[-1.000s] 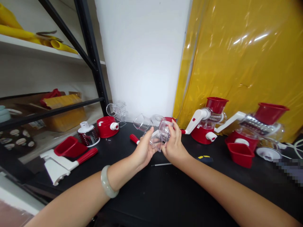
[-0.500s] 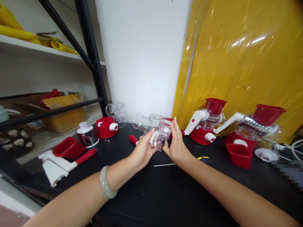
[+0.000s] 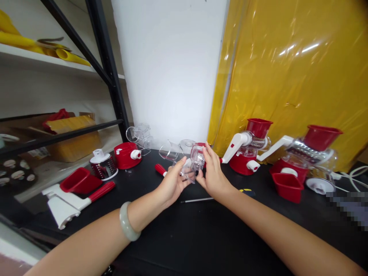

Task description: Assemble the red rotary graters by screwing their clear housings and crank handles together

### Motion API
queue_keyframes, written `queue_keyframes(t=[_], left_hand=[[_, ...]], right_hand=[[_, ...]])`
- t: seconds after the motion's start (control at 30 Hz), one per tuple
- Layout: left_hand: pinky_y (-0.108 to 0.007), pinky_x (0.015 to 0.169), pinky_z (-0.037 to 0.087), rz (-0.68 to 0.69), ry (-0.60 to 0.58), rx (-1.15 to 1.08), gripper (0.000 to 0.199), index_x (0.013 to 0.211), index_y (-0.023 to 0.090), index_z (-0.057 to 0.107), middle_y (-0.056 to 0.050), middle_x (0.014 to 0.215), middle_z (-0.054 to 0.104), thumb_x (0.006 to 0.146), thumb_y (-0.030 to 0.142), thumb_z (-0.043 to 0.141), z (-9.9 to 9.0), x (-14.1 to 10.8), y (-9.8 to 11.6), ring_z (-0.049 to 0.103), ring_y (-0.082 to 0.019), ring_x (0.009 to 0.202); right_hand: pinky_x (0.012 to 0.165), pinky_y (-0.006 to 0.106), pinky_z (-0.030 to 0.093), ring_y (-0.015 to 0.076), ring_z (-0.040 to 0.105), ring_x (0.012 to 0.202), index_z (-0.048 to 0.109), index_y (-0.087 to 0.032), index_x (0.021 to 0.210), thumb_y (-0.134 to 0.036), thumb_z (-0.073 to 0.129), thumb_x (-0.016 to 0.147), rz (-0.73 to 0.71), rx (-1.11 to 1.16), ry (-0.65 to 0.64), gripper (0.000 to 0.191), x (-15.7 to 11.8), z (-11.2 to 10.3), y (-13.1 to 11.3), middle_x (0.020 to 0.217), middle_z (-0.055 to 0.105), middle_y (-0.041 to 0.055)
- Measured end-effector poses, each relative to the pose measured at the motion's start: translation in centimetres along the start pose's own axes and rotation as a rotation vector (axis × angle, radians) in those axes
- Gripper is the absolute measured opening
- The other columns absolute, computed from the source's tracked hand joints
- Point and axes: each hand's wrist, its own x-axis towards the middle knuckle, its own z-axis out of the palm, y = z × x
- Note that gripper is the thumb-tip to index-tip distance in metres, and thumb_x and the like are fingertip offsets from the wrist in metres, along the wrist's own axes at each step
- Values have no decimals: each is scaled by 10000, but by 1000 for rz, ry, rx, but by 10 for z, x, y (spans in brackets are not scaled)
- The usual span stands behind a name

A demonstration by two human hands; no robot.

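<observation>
Over the middle of the black table (image 3: pixel 184 237), my left hand (image 3: pixel 174 182) grips a clear plastic part (image 3: pixel 188 172) between thumb and fingers. My right hand (image 3: pixel 212 172) is closed on the right side of the same part, at its rounded end. Behind it, other clear plastic pieces (image 3: pixel 169 149) lie near the white wall; where they end and the held part begins is hard to tell. A red handle (image 3: pixel 160 169) sticks out just left of my left hand. Below my hands lies a screwdriver (image 3: pixel 197 200), its handle partly hidden by my right wrist.
At left are a red base (image 3: pixel 126 155), a grater drum (image 3: pixel 103 165), a red hopper (image 3: pixel 79 181) and a white arm with a red grip (image 3: pixel 64 203). Two red graters (image 3: pixel 243 161) (image 3: pixel 290 168) and a loose red hopper (image 3: pixel 287 187) stand at right. A black shelf frame (image 3: pixel 106 57) rises at left.
The view has shifted slightly, so most things sit a little further left. My right fingers have bent slightly more around the clear part; my left hand's hold looks the same.
</observation>
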Motion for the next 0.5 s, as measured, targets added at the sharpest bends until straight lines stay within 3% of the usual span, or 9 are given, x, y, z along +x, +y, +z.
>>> queue_keyframes(t=[0.2, 0.33, 0.5], left_hand=[[-302, 782, 556, 120, -16, 42, 338, 967, 168, 562, -51, 900, 707, 806, 368, 783, -2, 1, -6, 673, -151, 789], [-341, 837, 550, 194, 52, 91, 475, 888, 204, 477, -8, 930, 690, 678, 304, 891, -3, 1, -15, 672, -150, 830], [-337, 850, 542, 251, 76, 86, 459, 900, 194, 503, -22, 936, 681, 704, 383, 873, -5, 4, -12, 668, -157, 881]], right_hand=[[1177, 580, 406, 353, 236, 1517, -18, -206, 1627, -57, 486, 849, 108, 113, -14, 939, 5, 0, 1, 1594, 190, 199], [1209, 613, 332, 357, 257, 1512, 36, -201, 1618, -144, 465, 941, 194, 179, 12, 803, 8, -5, 9, 1579, 215, 207], [1263, 565, 242, 300, 149, 1561, -22, -256, 1632, -234, 376, 1042, 127, 367, -117, 712, 4, -14, 10, 1686, 86, 123]])
